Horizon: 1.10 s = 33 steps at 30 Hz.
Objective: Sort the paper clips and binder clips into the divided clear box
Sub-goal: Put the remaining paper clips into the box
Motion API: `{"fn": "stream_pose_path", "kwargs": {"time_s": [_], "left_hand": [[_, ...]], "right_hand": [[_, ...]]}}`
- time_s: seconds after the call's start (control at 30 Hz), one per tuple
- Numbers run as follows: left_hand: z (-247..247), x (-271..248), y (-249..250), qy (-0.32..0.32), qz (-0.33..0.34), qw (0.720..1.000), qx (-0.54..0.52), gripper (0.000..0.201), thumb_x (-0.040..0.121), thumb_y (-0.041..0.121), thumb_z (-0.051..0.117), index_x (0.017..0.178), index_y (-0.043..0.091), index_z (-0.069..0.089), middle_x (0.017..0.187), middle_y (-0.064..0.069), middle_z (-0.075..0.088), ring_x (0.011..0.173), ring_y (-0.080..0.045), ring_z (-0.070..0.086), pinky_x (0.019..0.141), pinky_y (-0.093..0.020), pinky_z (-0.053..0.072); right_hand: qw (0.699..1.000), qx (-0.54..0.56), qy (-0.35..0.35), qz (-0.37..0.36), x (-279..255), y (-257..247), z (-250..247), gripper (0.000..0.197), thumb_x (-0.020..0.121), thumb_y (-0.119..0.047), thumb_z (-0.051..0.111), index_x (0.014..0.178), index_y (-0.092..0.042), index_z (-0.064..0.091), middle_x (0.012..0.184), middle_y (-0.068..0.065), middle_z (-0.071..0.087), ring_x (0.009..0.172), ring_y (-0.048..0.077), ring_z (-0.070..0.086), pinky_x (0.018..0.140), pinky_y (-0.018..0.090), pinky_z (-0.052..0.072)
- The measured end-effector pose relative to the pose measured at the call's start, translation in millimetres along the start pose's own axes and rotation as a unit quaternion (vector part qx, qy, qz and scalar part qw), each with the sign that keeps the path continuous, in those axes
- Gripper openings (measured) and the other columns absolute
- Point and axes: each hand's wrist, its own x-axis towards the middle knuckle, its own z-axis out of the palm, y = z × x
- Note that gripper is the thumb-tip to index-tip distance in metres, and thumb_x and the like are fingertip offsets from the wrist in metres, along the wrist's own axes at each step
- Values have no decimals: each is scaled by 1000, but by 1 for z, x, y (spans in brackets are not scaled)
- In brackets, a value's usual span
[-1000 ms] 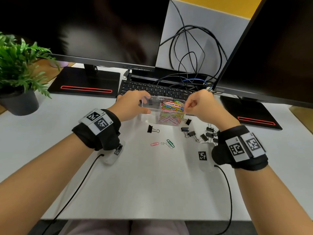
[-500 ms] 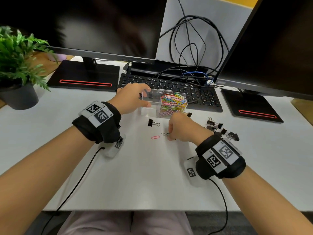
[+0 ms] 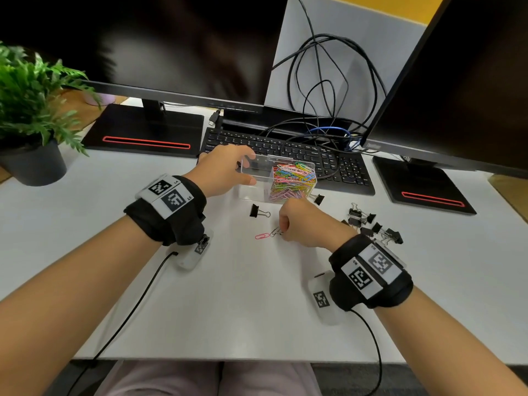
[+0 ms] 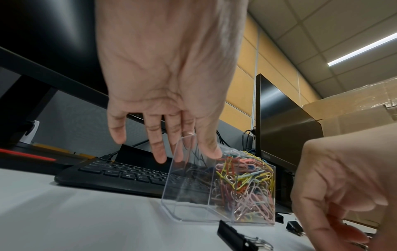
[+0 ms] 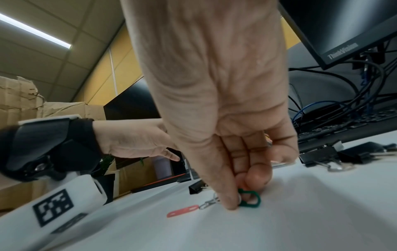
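Note:
The divided clear box (image 3: pixel 255 186) stands in front of the keyboard. Its right compartment is heaped with coloured paper clips (image 3: pixel 294 180) and its left compartment looks empty. My left hand (image 3: pixel 250 168) holds the box's left end, thumb on the near wall (image 4: pixel 211 150). My right hand (image 3: pixel 283 231) is down on the table in front of the box and pinches a green paper clip (image 5: pixel 250 199), which is hidden in the head view. A silver clip (image 3: pixel 275 232) and a pink clip (image 3: pixel 261 236) lie just left of it. Black binder clips lie near the box (image 3: pixel 258 211) and in a cluster (image 3: pixel 371 224) to the right.
A black keyboard (image 3: pixel 285 155) lies right behind the box, with tangled cables (image 3: pixel 328 90) and two monitor bases (image 3: pixel 143 132) beyond. A potted plant (image 3: pixel 31 132) stands at the far left. The white table's front edge (image 3: pixel 228 360) is near my body.
My right hand left the box's paper clip compartment, came down to the loose clips on the table and closed on the green one. My left hand stayed on the box.

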Motion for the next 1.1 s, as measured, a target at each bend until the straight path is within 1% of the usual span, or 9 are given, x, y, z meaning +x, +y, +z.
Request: {"fn": "stream_pose_path", "kwargs": {"time_s": [0.27, 0.33, 0.4, 0.5, 0.57, 0.7, 0.83, 0.97, 1.1], "left_hand": [[0, -1, 0, 4, 1, 1000, 0, 53, 84, 38, 73, 131, 28, 53, 117, 4, 64, 108, -21, 57, 102, -48, 35], [0, -1, 0, 3, 1, 1000, -1, 52, 84, 38, 73, 131, 28, 53, 117, 4, 64, 107, -20, 57, 101, -48, 34], [0, -1, -1, 1, 2, 1000, -4, 52, 84, 38, 73, 131, 29, 53, 117, 4, 64, 106, -20, 57, 101, -48, 34], [0, -1, 0, 2, 4, 1000, -2, 52, 84, 39, 73, 131, 28, 53, 117, 4, 63, 105, -20, 57, 100, -47, 34], [0, -1, 0, 2, 3, 1000, 0, 53, 84, 38, 72, 132, 28, 52, 118, 4, 63, 105, -20, 57, 100, -47, 34], [0, -1, 0, 3, 3, 1000, 1, 53, 84, 39, 73, 132, 29, 52, 118, 5, 63, 105, -20, 57, 99, -47, 34], [0, -1, 0, 3, 2, 1000, 3, 53, 84, 39, 72, 132, 30, 52, 118, 5, 64, 105, -20, 57, 99, -47, 33], [0, -2, 1, 3, 1, 1000, 1, 52, 84, 39, 72, 131, 29, 52, 118, 5, 63, 107, -21, 56, 100, -47, 32], [0, -2, 2, 3, 1, 1000, 2, 51, 85, 38, 72, 131, 29, 53, 119, 4, 63, 108, -21, 56, 99, -47, 32]], "right_hand": [[998, 33, 45, -35, -3, 6, -8, 15, 76, 5, 64, 78, -5, 74, 74, 5, 66, 72, 20, 60, 66, 25, 47], [992, 55, 98, -51, -5, 7, -23, 16, 78, 6, 62, 76, -4, 75, 70, 4, 66, 66, 14, 57, 64, 20, 45], [981, 82, 169, -52, -7, 8, -44, 17, 81, 5, 62, 80, -4, 76, 75, 5, 70, 67, 13, 60, 67, 19, 48], [956, 145, 254, -29, -2, 15, -70, 10, 84, -2, 67, 88, -5, 76, 78, 0, 66, 70, 11, 61, 74, 24, 54], [946, 160, 280, -15, 7, 20, -78, 11, 83, -2, 69, 91, -4, 75, 82, 3, 67, 75, 14, 62, 80, 30, 56], [953, 142, 269, -2, 23, 23, -82, 14, 86, -1, 64, 95, -2, 75, 98, 9, 71, 83, 13, 60, 82, 28, 53], [954, 126, 271, -8, 32, 24, -76, 14, 85, -1, 64, 92, -5, 76, 94, 7, 71, 82, 12, 58, 77, 22, 47], [954, 108, 281, -9, 39, 27, -72, 15, 83, -1, 63, 82, -10, 76, 82, 0, 67, 81, 16, 64, 82, 29, 55], [957, 92, 274, -12, 41, 28, -71, 14, 83, -2, 64, 80, -11, 75, 75, -4, 63, 73, 13, 59, 79, 30, 54]]}}
